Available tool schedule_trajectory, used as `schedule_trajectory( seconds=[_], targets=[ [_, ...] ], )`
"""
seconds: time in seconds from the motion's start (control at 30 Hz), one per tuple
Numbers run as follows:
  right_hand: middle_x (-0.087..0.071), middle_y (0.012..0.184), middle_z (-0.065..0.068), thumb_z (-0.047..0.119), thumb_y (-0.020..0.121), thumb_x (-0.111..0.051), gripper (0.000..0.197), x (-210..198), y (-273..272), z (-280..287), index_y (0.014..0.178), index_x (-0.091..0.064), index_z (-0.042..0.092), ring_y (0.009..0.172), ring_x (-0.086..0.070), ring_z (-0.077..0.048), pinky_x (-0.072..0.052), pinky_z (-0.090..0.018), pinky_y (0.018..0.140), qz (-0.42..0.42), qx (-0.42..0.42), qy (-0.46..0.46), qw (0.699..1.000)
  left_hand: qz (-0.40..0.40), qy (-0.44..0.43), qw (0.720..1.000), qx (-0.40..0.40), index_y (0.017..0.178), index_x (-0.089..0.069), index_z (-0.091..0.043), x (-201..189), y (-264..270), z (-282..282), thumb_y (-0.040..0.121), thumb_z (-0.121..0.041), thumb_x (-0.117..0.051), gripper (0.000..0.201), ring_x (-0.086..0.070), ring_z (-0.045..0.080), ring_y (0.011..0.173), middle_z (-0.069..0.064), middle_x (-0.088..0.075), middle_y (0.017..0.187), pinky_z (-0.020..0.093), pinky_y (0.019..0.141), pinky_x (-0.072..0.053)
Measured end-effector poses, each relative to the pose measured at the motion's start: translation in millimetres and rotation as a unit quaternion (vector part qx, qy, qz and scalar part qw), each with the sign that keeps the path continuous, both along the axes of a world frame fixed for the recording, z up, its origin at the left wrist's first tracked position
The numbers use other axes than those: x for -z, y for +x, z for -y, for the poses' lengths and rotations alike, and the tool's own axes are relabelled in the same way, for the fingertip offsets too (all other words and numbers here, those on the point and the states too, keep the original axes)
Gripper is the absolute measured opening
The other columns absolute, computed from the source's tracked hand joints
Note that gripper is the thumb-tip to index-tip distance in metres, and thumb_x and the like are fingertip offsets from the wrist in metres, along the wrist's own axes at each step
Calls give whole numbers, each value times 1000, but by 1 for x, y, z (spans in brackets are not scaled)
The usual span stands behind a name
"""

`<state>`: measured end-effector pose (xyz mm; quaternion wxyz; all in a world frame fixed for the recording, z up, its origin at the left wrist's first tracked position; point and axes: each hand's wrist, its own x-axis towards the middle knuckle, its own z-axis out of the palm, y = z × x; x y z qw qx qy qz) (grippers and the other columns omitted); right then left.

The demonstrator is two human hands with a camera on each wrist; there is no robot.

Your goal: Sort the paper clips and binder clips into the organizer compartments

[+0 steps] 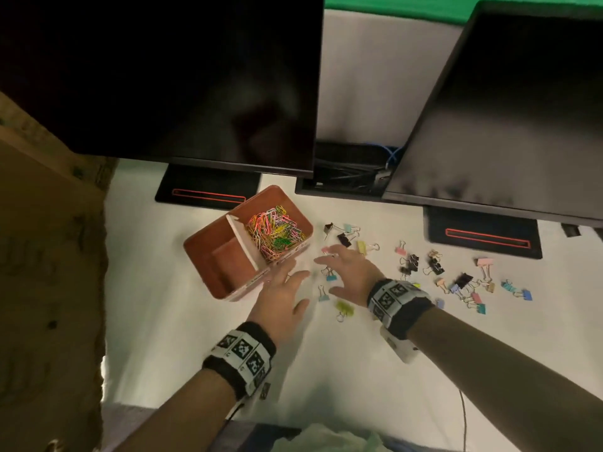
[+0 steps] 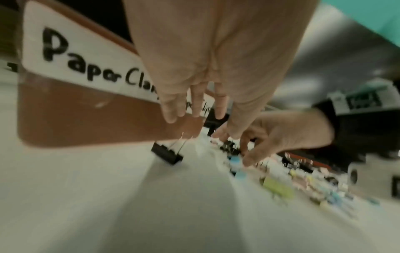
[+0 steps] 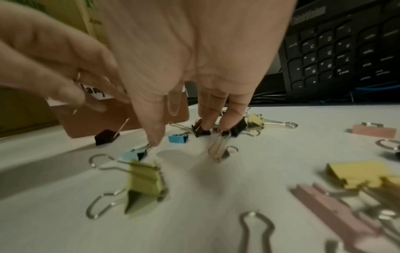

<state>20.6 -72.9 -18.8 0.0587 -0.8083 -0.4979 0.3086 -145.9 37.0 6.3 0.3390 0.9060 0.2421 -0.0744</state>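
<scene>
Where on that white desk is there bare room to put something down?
Bare desk lies left of the left hand, before the organizer. It is crowded right of the right hand, where binder clips lie scattered toward the right monitor stand.

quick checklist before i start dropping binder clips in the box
1. Paper clips in one compartment of the organizer: ok.
2. Other compartment free for binder clips: ok, no clips seen in it.
3. Binder clips off the table: not ok, all loose on it.
4. Left hand free: ok, holds nothing.
5. Right hand has a clip: not ok, fingers spread over them, none held.
6. Compartment labels: cannot tell, partly hidden.
</scene>
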Motion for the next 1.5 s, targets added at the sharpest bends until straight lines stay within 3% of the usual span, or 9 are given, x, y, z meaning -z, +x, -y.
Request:
schedule_trajectory(
  seconds=[0.1,0.23,0.47,0.6,0.8,0.93,1.07,1.27,1.5],
  targets=[
    [-32,142,-1,24,83,-65,53,5,-4,0,132,-45,28,117,-50,-25,-49,-37,95,1,28,-33,999,-76,37,996,-3,141,-27,-28,14,-1,4,89,-22,-52,57,-20,24,140,1,-16,154,37,116,-25],
    [-49,113,-2,25,87,-59,26,8,-6,2,112,-59,25,97,-56,-24,-52,-39,84,6,49,-18,999,-118,94,988,39,136,-38,-20,22,0,2,86,-11,-51,52,-29,28,130,4,-27,147,34,109,-28],
    [-51,107,-3,18,84,-60,18,0,-9,10,102,-63,16,89,-58,-23,-53,-36,82,-22,61,9,998,-22,9,1000,17,116,-60,-19,25,-8,1,86,-6,-48,34,-48,23,110,1,-53,118,30,99,-40],
    [-51,109,-1,18,84,-61,17,-29,-11,9,102,-64,16,91,-55,-11,-50,-27,84,-33,76,114,990,122,-1,992,30,114,-59,-23,-13,-11,-1,85,-13,-59,31,-56,15,100,-3,-56,113,30,93,-47],
    [-52,106,0,20,83,-65,19,-81,-41,-50,102,-63,16,90,-54,-11,-48,-21,82,-74,0,242,967,211,6,967,-141,126,-49,-25,-67,-27,-53,82,-15,-68,50,-57,4,95,-4,-58,112,20,84,-49],
    [-51,115,-1,22,85,-63,27,-90,-76,-98,111,-60,17,104,-51,-14,-45,-24,90,-90,-25,254,963,187,-15,956,-224,124,-51,-20,-66,-43,-91,87,-13,-59,38,-61,13,99,-2,-62,110,32,91,-50],
    [-50,124,2,34,85,-62,40,-87,-80,-108,122,-54,23,112,-50,-15,-45,-31,95,-50,-12,258,965,165,48,966,-193,128,-50,-15,-66,-47,-99,95,-17,-44,33,-53,21,113,7,-57,123,34,99,-43],
    [-51,120,3,34,83,-62,33,-62,-21,-45,114,-54,27,112,-46,-15,-43,-37,99,30,107,220,969,196,-16,972,-128,114,-57,-21,-67,-21,-50,90,-16,-55,25,-53,0,90,-7,-52,107,7,80,-42],
    [-20,152,-6,20,79,-66,74,-37,42,-10,139,-27,39,138,-21,-29,-28,-45,111,48,122,10,991,-41,-70,995,49,139,-28,-32,-13,28,8,84,-23,-59,64,-29,21,133,-2,-24,145,39,110,-33]
  ],
)
